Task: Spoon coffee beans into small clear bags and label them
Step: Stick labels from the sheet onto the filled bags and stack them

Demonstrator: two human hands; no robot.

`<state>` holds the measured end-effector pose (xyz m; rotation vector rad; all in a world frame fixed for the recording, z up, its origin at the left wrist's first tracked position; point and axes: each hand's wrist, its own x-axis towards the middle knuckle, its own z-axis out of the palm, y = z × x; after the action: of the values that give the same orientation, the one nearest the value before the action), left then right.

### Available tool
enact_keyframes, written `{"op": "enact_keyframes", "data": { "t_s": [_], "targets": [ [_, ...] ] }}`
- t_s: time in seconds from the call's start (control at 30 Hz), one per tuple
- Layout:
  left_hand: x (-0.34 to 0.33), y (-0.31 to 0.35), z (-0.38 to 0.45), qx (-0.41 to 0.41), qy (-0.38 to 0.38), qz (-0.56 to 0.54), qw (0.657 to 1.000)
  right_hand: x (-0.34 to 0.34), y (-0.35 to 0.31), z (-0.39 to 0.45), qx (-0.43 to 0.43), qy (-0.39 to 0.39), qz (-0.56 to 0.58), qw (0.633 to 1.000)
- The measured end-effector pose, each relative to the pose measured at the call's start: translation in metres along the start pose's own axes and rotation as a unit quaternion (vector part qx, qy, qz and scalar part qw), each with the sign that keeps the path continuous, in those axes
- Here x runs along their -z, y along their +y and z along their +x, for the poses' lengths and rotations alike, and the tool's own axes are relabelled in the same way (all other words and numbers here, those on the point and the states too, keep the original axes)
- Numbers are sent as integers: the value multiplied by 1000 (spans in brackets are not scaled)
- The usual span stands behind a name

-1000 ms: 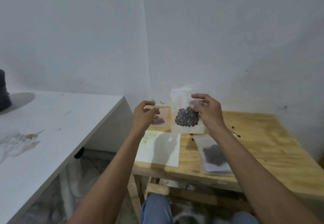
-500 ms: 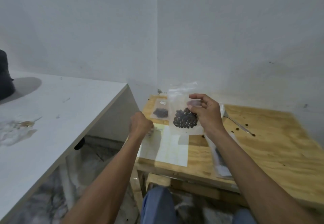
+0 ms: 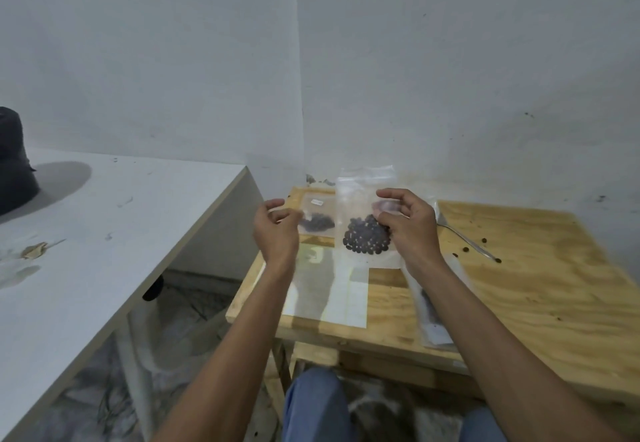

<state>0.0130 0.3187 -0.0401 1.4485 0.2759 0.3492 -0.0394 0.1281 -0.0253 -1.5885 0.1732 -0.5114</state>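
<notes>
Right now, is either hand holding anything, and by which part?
The right hand pinches the clear bag of coffee beans by its right side, just above the beans. The left hand holds nothing that I can see.

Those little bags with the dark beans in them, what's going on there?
A person is packing coffee beans into small clear bags at a wooden table. The right hand holds up a bag of beans by its side. The left hand is beside it, fingers loosely curled, holding nothing. A labelled bag lies behind, another bag lies under the right forearm, and a spoon rests among spilled beans.
</notes>
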Motion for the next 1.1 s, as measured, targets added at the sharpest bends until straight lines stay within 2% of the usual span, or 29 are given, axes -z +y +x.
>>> {"op": "enact_keyframes", "data": {
  "t_s": [0.07,0.17,0.4,0.57,0.67,0.83,0.93,1.1],
  "targets": [
    [-15,11,-24,-33,-18,-97,995,-2,0,0,-2,8,10,1000],
    [-41,16,-55,-68,-38,-137,988,-4,-3,-2,7,11,18,1000],
    [-72,22,-88,-42,1,-128,991,5,-17,-6,21,5,43,999],
    [-78,27,-96,-43,-5,-134,990,8,-18,-6,45,26,6,999],
    [-77,25,-99,-67,-18,-112,991,10,-19,-5,49,45,-15,998],
    [-75,23,-99,-143,-37,-17,989,15,-20,-5,57,38,-15,998],
    [-70,26,-97,-117,-71,5,991,19,-19,-5,62,22,-9,998],
    [-62,32,-79,-60,-175,-20,983,22,-24,-5,66,1,14,998]
  ]
}}
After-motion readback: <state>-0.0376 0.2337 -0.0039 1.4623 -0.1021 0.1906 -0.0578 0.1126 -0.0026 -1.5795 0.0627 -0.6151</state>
